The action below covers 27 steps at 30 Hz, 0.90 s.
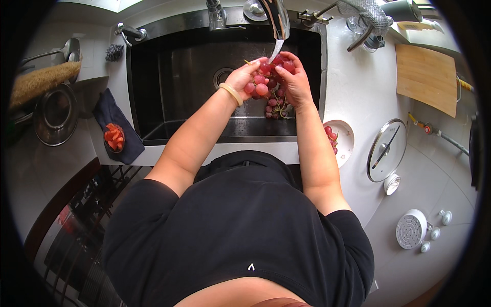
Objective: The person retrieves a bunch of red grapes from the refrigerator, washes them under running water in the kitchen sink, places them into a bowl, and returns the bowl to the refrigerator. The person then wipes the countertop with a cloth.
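Note:
Over a dark sink (184, 103), my left hand (243, 78) and my right hand (297, 80) hold a bunch of red grapes (261, 89) between them. A chrome faucet (279, 27) pours water onto the fruit near my fingertips. A pale bangle circles my left wrist. Below my hands, more red grapes (273, 103) on green stems are near the sink's front wall; whether they join the held bunch cannot be told. A white bowl (346, 140) with some red grapes stands right of the sink, partly hidden by my right forearm.
Left of the sink, a bowl of cut orange-red pieces (114, 137) rests on a dark cloth (130, 147). A glass lid (387, 149), a wooden cutting board (425, 80) and a small white bowl (392, 184) are at the right. Behind the sink is a second tap (217, 15).

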Tool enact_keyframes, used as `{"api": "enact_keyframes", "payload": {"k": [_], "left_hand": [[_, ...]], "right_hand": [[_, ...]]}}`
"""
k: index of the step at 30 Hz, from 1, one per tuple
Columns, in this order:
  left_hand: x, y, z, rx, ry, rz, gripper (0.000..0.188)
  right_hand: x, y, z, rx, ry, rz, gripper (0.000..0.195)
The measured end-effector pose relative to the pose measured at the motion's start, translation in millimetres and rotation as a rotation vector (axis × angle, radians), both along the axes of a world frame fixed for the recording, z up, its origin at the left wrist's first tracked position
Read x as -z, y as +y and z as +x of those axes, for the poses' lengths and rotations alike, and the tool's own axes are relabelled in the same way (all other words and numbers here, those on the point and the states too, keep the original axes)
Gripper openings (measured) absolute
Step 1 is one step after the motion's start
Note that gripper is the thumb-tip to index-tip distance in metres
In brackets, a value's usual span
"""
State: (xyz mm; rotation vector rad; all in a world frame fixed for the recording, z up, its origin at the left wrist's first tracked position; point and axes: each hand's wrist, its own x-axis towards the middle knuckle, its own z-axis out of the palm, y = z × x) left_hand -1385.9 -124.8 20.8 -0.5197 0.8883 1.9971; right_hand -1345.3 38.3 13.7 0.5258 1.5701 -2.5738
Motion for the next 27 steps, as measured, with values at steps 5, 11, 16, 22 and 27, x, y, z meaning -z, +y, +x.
{"api": "enact_keyframes", "payload": {"k": [5,11,16,22,27], "left_hand": [[-8.1,-1.0,-2.0,0.055,0.049,-0.017,0.033],[10.6,-3.5,-5.4,0.145,0.059,0.247,0.037],[-4.4,-6.1,-7.8,0.249,0.098,0.023,0.034],[-6.9,2.6,-5.8,0.129,0.087,-0.077,0.030],[-23.5,6.7,-3.1,0.008,0.102,-0.051,0.025]], "right_hand": [[5.0,0.4,-0.8,0.031,0.014,0.278,0.029],[-7.4,0.2,-2.0,0.152,-0.092,-0.230,0.029],[-25.5,0.7,-3.4,-0.052,-0.122,-0.192,0.039],[-27.8,-10.9,-10.2,-0.004,-0.093,-0.136,0.028],[-17.2,-8.7,-12.0,0.084,-0.111,-0.238,0.021]]}}
